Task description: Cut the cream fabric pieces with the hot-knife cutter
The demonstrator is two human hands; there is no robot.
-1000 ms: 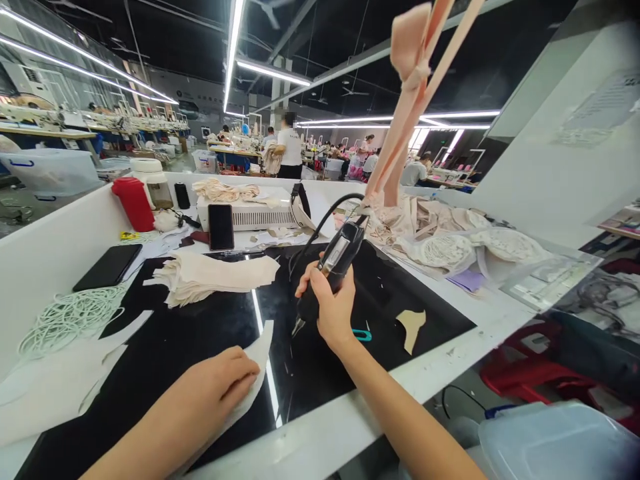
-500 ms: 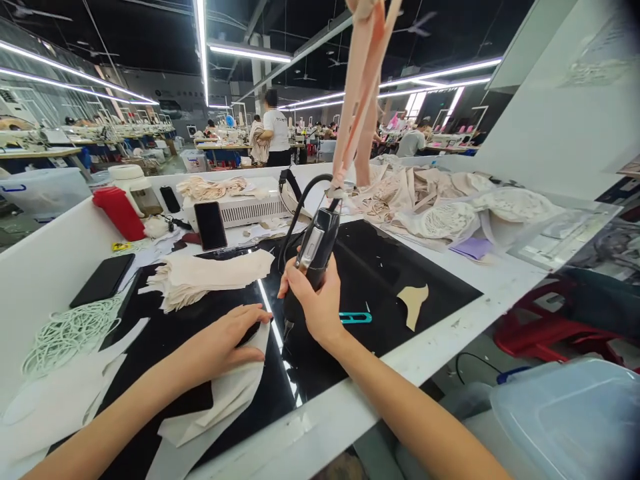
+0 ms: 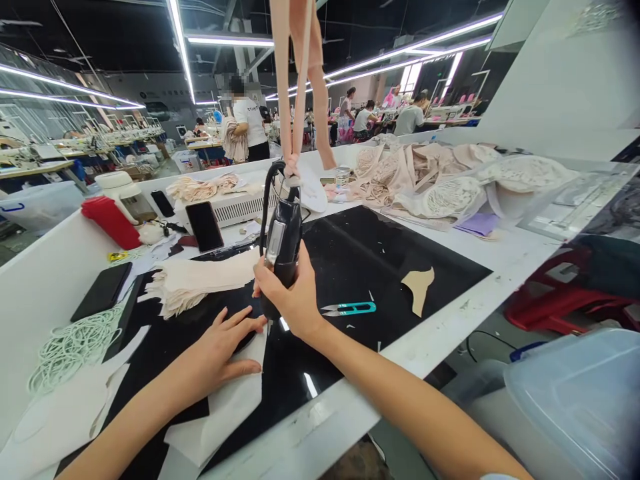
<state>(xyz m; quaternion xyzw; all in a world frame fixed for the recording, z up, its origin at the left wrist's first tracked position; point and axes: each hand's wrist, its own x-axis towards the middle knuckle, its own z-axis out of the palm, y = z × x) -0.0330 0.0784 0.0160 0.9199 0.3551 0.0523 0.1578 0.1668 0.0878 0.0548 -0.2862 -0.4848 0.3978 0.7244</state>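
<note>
My right hand (image 3: 296,297) is wrapped around a black corded electric cutter (image 3: 284,233), held upright over the black mat (image 3: 340,247). A peach cloth strap (image 3: 283,87) runs up from its top. Its lower end is hidden behind my hand. My left hand (image 3: 225,350) lies flat with fingers spread on pale fabric (image 3: 240,400), just left of the cutter. Whether the cutter touches the fabric I cannot tell. Beyond my left hand is a stack of cream fabric pieces (image 3: 195,283). Turquoise thread snips (image 3: 357,308) lie right of my right hand.
A small beige piece (image 3: 419,287) lies on the mat's right. Pale green cord (image 3: 70,347) and a black phone (image 3: 103,290) are at left; another phone (image 3: 204,225) leans on a white vented box (image 3: 240,208). Beige garments (image 3: 415,177) are heaped at back right. A plastic bin (image 3: 575,387) stands below.
My right hand and the cutter have moved left, closer to my left hand and the fabric. The snips' blades now show. My left hand stays on the fabric, its fingers more spread.
</note>
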